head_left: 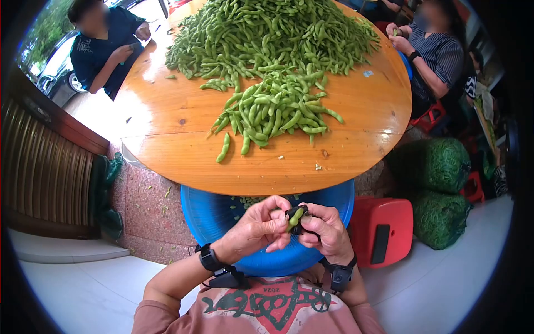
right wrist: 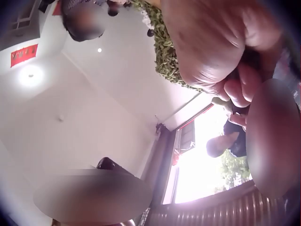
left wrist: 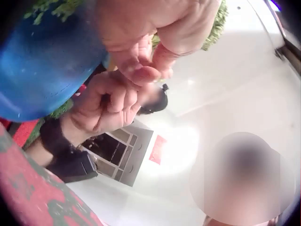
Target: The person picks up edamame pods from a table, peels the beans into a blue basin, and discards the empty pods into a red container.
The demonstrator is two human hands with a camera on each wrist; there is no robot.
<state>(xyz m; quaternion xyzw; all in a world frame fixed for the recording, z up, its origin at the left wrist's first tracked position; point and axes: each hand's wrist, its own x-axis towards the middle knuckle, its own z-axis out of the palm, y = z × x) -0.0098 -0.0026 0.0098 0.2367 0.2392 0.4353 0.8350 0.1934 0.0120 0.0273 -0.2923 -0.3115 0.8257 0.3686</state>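
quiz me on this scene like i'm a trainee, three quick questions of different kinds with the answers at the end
1. Multiple choice: what is between the fingers of the left hand and right hand?
A) a spoon
B) a pod
C) a cup
2. True or false: the big heap of pods lies on the table.
3. Fill in the blank: from the wearer's side, the red stool is to the ____ of the blue tub.

Key: 1 B; 2 true; 3 right
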